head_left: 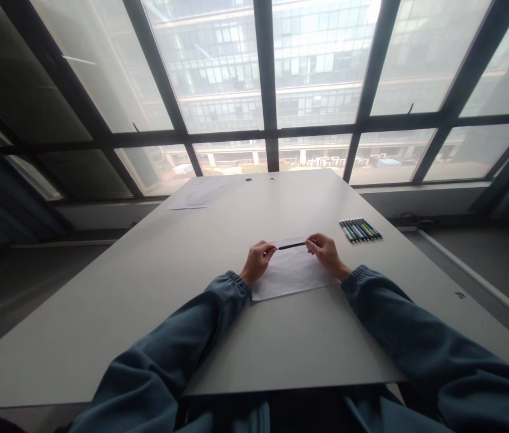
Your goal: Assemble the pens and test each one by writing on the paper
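A dark, slim pen (292,245) lies level between my two hands, above a white sheet of paper (297,275). My left hand (258,261) is closed, its thumb and fingertips pinching the pen's left end. At the other end, the fingers of my right hand (324,252) are closed on the pen too and cover its tip. Whether the pen has a cap cannot be made out. Both wrists rest low, near the side edges of the paper.
A row of several pens (360,230) in mixed colours lies side by side to the right of my right hand. More white paper (198,192) lies at the far left of the white table (155,288). Large windows (317,60) stand beyond the far edge.
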`<state>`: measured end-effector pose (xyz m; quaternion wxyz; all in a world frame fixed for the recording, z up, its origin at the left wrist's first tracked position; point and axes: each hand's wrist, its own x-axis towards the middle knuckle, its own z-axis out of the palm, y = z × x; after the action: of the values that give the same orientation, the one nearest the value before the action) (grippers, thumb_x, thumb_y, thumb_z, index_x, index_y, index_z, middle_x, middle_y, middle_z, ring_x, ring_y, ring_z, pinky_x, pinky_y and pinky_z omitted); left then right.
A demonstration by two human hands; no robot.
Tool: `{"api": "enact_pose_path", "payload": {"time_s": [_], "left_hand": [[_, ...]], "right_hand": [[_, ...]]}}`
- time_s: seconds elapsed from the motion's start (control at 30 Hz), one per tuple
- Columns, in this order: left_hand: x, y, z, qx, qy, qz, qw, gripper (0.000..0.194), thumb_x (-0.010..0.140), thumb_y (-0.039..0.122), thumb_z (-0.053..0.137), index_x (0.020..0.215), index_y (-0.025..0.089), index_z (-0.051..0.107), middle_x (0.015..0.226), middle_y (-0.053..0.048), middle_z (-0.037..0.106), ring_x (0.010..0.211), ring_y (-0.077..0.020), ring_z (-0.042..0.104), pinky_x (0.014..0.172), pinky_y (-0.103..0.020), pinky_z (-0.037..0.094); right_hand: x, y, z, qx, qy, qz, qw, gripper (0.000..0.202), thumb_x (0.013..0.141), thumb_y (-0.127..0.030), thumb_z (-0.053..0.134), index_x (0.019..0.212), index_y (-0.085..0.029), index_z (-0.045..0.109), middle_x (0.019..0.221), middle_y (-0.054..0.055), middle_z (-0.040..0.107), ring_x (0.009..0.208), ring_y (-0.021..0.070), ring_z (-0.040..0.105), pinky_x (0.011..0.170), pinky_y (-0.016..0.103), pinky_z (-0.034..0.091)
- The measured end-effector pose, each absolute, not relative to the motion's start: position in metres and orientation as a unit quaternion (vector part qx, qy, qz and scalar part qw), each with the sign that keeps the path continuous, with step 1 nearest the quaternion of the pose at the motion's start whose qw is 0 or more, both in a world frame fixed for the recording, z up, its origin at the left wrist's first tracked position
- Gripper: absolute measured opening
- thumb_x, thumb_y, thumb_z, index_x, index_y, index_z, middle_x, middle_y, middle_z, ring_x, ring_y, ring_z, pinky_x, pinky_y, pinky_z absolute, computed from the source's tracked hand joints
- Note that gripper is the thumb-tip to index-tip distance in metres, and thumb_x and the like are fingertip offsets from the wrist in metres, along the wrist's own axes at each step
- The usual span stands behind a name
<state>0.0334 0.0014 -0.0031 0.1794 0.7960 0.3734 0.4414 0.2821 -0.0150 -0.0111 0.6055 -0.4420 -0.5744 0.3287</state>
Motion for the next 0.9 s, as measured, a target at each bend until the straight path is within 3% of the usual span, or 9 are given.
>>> {"api": "enact_pose_path", "payload": {"time_s": [0.17,0.47,0.67,0.9], "left_hand": [[0.0342,0.0003,-0.0032,0.803,0.348,0.446,0.187,0.023,0.094,0.032,0.056,0.095,0.018,0.075,0.083,-0.005,0.063,0.072,-0.0145,0.058,0.065,-0.025,0.047],[0.0337,0.0007,-0.0044,0.804,0.339,0.450,0.190,0.017,0.089,0.032,0.066,0.089,0.018,0.075,0.080,-0.004,0.063,0.065,-0.0122,0.055,0.063,-0.025,0.046],[0.0325,0.0001,-0.0036,0.799,0.348,0.456,0.178,0.017,0.088,0.032,0.066,0.084,0.018,0.074,0.077,-0.003,0.063,0.065,-0.0126,0.054,0.062,-0.025,0.046],[0.0313,0.0024,-0.0041,0.793,0.358,0.460,0.178,0.015,0.087,0.029,0.067,0.084,0.018,0.075,0.077,-0.003,0.063,0.066,-0.0130,0.055,0.063,-0.026,0.046]], "right_hand": [[0.2847,-0.0137,-0.0117,-0.445,-0.574,0.339,0.598,0.036,0.078,-0.045,0.070,0.094,-0.013,0.074,0.062,0.002,0.064,0.055,0.0143,0.056,0.053,0.027,0.045],[0.2869,-0.0089,-0.0201,-0.474,-0.628,0.247,0.566,0.034,0.079,-0.047,0.070,0.091,-0.015,0.075,0.078,0.008,0.073,0.062,0.0187,0.063,0.058,0.030,0.050],[0.2862,-0.0123,-0.0178,-0.478,-0.671,0.214,0.525,0.027,0.082,-0.039,0.067,0.096,-0.017,0.075,0.089,0.009,0.075,0.074,0.0210,0.067,0.065,0.031,0.052],[0.2845,-0.0141,-0.0211,-0.478,-0.717,0.208,0.463,0.021,0.084,-0.033,0.062,0.093,-0.019,0.074,0.084,0.006,0.074,0.070,0.0182,0.064,0.065,0.030,0.049]]}}
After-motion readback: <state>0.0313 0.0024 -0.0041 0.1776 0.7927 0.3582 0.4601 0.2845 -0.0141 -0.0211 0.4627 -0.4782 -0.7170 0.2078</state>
